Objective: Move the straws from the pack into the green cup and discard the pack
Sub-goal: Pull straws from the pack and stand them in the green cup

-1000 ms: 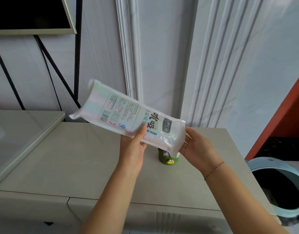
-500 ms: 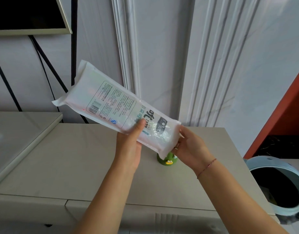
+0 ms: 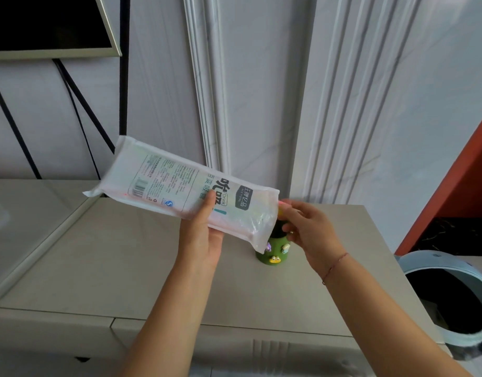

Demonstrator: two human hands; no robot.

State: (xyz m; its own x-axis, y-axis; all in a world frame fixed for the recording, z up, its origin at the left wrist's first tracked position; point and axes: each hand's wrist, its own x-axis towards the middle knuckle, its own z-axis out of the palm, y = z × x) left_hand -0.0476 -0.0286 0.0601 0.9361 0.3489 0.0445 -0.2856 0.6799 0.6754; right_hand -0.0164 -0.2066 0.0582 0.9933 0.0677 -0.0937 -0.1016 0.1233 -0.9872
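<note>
The left hand [image 3: 204, 229] grips the light, slippery-looking straw pack [image 3: 180, 186] round its straw-stiffened middle, probably the surest hold, its mouth tilted down over the green cup [image 3: 274, 253], while the right hand [image 3: 309, 232] curls at that mouth, pinching something or nothing, I cannot tell.

The pack [image 3: 180, 186] is thin plastic film, glossy and lightly crinkled. It is milky white where printed and clearer toward its open end, with a faint rainbow sheen. The straws [image 3: 281, 208] at its mouth are blurred; pink and yellow, they look like smooth plastic. The green cup [image 3: 276, 248] has a matt body with small raised figures stuck on. The surface [image 3: 112, 268] is smooth, beige and satin. The wall [image 3: 261, 104] has polished, marble-veined panels. The bin [image 3: 452, 265] is smooth pale-blue plastic.
</note>
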